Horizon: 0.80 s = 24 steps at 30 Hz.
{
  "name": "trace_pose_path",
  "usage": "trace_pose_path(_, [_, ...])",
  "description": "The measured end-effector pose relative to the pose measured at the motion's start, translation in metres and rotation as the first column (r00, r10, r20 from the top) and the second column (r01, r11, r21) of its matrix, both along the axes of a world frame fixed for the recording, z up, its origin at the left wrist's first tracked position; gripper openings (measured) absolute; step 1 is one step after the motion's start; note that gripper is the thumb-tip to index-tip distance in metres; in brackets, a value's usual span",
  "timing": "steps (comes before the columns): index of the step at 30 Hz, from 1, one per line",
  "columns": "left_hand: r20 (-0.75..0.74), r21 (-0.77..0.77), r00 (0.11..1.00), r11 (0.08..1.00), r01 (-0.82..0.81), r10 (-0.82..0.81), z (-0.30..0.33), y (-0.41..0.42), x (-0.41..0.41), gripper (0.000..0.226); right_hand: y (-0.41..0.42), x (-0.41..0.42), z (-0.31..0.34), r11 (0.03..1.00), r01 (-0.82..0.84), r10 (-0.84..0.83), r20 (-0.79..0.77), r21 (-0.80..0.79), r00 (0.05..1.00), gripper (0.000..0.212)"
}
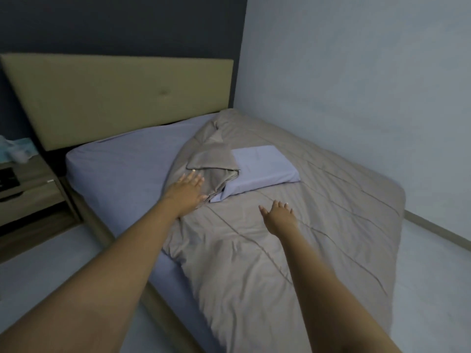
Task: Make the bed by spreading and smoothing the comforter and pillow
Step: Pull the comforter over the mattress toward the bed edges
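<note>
I am reaching both flat hands, left hand (190, 186) and right hand (279, 215), holding nothing, beside the pillow (265, 165); tugging the comforter (254, 250) could be dragging it off.

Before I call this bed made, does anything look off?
Yes. The pillow lies mid-bed on the comforter, not by the headboard. A comforter flap is bunched over it, leaving the sheet bare.

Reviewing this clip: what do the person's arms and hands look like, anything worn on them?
Both arms are bare as far as the frame shows, no sleeves in view. The left hand and right hand wear no gloves; no watch or bracelet shows. The fingernails look pale, perhaps polished. Too blurred to tell about rings.
</note>
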<state>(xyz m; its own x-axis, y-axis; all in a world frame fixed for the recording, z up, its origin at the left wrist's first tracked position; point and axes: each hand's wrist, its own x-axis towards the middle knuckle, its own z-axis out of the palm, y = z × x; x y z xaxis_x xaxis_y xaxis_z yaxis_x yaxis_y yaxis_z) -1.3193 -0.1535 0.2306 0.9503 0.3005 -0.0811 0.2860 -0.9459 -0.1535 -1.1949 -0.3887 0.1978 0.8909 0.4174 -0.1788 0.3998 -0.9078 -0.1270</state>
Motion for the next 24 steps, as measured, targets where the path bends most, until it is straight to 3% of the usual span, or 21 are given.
trace_pose_path(7, [-0.058,0.057,0.984,0.983,0.174,-0.171,0.009,0.149,0.024,0.063,0.123,-0.009,-0.018,0.981,0.194,-0.193,-0.046,0.024,0.98,0.072])
trace_pose_path(15, [-0.069,-0.03,0.949,0.952,0.306,-0.307,-0.007,0.259,0.106,0.062,0.218,0.017,-0.025,0.933,0.36,-0.36,-0.077,-0.01,0.93,0.076])
trace_pose_path(24, [-0.084,-0.106,0.94,0.941,0.321,-0.33,-0.026,0.385,0.175,0.063,0.336,0.08,-0.027,0.922,0.387,-0.385,-0.095,0.002,0.918,0.075])
